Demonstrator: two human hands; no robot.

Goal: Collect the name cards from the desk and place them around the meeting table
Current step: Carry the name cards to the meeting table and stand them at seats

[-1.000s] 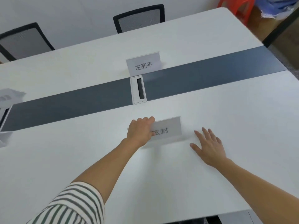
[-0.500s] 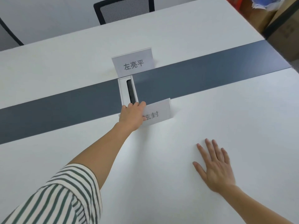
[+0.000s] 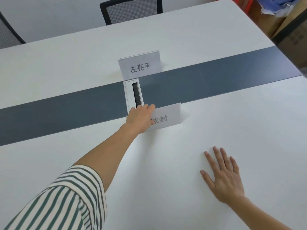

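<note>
My left hand (image 3: 140,119) reaches far across the white meeting table (image 3: 166,171) and grips the left end of a folded white name card (image 3: 166,117), fingers curled over its top edge. That card stands on the table at the near edge of the dark grey centre strip (image 3: 216,83). Part of its printed name is hidden by my hand. A second name card (image 3: 140,66) stands upright beyond the strip, facing me. My right hand (image 3: 223,175) lies flat on the tabletop, fingers spread, holding nothing.
A white cable box (image 3: 133,95) with a black slot is set into the grey strip just behind my left hand. A black mesh chair (image 3: 131,9) stands at the far side, another chair (image 3: 7,34) at far left. Cardboard boxes (image 3: 285,30) sit at the right.
My left hand has pushed the near name card away from me, up to the edge of the grey strip. My right hand stayed flat on the table, now further behind the card.
</note>
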